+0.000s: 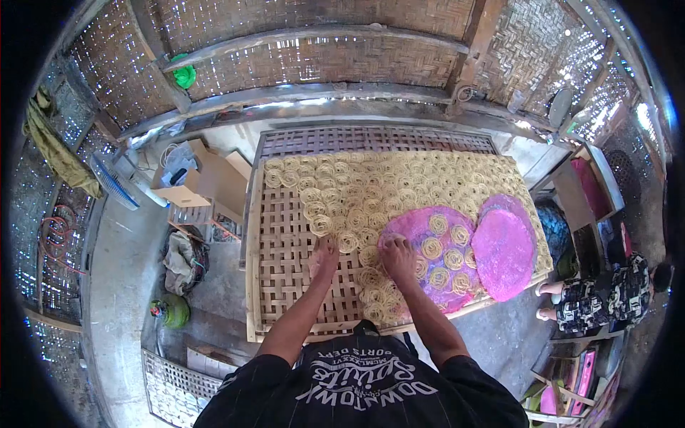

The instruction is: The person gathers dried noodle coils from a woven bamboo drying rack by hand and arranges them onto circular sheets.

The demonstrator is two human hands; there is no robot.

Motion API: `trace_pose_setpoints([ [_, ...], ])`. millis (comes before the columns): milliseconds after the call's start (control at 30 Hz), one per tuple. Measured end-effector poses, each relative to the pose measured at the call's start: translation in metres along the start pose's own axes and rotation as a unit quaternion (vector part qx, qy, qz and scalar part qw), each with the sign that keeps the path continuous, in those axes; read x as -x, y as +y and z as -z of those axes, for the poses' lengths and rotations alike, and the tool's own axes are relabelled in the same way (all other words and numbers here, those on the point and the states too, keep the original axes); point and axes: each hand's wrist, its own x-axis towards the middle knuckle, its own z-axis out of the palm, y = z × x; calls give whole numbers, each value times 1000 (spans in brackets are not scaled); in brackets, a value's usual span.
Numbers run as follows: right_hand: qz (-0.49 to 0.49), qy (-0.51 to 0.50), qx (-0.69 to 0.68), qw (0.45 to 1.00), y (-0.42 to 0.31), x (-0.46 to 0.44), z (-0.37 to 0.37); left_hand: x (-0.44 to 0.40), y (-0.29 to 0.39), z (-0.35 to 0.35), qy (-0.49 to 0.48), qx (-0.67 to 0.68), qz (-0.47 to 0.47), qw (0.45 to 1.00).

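Note:
Coiled yellowish noodle nests (428, 171) lie in close rows over much of a woven bamboo rack (285, 250). My left hand (325, 255) is low over the bare weave, fingers curled down, just below a noodle nest (321, 225) and left of another nest (348, 241). Whatever its fingers hold, if anything, is hidden. My right hand (398, 258) is bent over the left edge of a round pink tray (421, 217) carrying several loose nests; its fingertips are curled and their contents cannot be made out. A second pink round (504, 250) overlaps that tray's right side.
A cardboard box (214, 178) with plastic bags stands left of the rack. A green gas cylinder (171, 311) and a sack (184, 260) are on the floor. Another person (606, 292) in patterned clothing is at right, near a wooden cabinet (589, 178).

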Motion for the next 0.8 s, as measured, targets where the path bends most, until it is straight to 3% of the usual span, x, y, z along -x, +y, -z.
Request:
trace_pose_setpoints([
  [100, -10, -63, 37, 997, 9, -2, 3, 5, -13, -35, 7, 98, -9, 995],
  [200, -1, -76, 68, 995, 10, -8, -15, 16, 26, -21, -62, -12, -30, 998],
  [367, 54, -62, 97, 992, 19, -15, -18, 21, 33, -23, -81, 85, -39, 992],
  [467, -154, -167, -95, 969, 21, -32, 11, 27, 42, -14, -76, 103, -37, 991],
  [500, -200, -60, -202, 957, 45, -27, -26, 27, 47, -9, -78, 102, -28, 991],
  [600, -334, -127, -365, 860, 85, -44, -32, 32, 52, -6, -80, 115, -37, 989],
  [667, -321, -120, -453, 823, 107, -47, -40, 34, 64, -6, -86, 154, -48, 983],
  [700, -314, -116, -495, 802, 113, -47, -45, 34, 70, -7, -122, 109, -75, 984],
  [800, -286, -138, -418, 851, 113, -45, -59, 44, 107, -18, -48, 31, -287, 956],
])
